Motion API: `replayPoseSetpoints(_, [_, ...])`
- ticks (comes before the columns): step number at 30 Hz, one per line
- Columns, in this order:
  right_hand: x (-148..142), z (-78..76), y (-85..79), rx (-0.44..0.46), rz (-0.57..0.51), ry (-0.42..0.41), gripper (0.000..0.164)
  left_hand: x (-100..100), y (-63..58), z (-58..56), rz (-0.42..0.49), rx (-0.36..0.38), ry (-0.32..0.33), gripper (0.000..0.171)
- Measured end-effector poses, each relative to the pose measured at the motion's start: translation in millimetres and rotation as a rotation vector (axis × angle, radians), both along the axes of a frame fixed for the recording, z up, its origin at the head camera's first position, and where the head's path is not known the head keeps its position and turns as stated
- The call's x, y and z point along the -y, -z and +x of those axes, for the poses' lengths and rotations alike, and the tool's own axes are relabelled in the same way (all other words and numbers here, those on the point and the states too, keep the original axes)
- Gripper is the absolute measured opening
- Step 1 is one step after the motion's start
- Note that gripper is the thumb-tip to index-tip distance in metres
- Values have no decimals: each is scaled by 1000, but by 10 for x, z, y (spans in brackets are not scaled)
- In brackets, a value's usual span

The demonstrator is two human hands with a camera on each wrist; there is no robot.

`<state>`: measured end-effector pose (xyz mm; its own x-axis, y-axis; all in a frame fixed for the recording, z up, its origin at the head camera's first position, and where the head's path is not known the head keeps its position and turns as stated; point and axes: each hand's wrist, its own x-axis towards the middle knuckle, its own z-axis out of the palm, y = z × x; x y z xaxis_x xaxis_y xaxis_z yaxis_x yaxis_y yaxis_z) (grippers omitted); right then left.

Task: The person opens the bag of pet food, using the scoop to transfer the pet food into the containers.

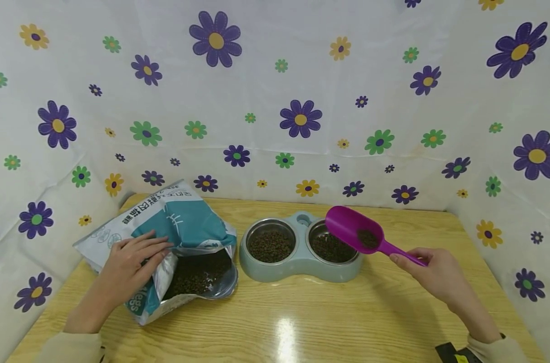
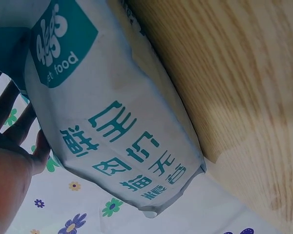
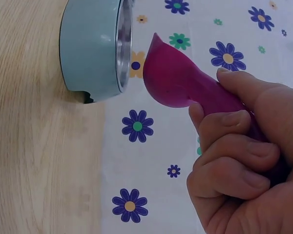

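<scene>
My right hand [image 1: 436,275] grips the handle of a magenta scoop [image 1: 354,227], its fingers curled round it in the right wrist view. The scoop, with a little brown kibble [image 1: 368,238] near its handle end, hangs over the right steel bowl [image 1: 333,247] of a pale blue-green double feeder [image 1: 297,272]. Kibble lies in both bowls. At left, my left hand [image 1: 136,259] rests on a teal and white pet food bag [image 1: 195,222] with its fingers stretched out. The bag lies tipped, its mouth facing front right, and kibble [image 1: 190,282] shows inside.
The feeder stands right beside the bag's mouth on a wooden table [image 1: 275,322]. A white cloth [image 1: 261,101] with printed flowers hangs behind the table and along both sides. The left steel bowl [image 1: 270,241] sits nearest the bag.
</scene>
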<state>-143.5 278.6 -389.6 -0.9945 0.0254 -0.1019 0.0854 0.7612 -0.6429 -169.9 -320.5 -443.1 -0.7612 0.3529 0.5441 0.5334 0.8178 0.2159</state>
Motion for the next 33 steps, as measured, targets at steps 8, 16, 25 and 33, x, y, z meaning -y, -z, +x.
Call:
replayPoseSetpoints(8, [4, -4, -8, -28, 106, -18, 53, 2, 0, 2, 3, -16, 5, 23])
replayPoseSetpoints(16, [69, -1, -9, -114, 231, -73, 50, -2, -4, -13, 2, -24, 11, 23])
replayPoseSetpoints(25, [191, 34, 5, -295, 357, -91, 37, 4, 1, -13, 1, -23, 13, 23])
replayPoseSetpoints(33, [296, 38, -14, -402, 454, -119, 35, 3, 6, -6, -3, -21, 9, 23])
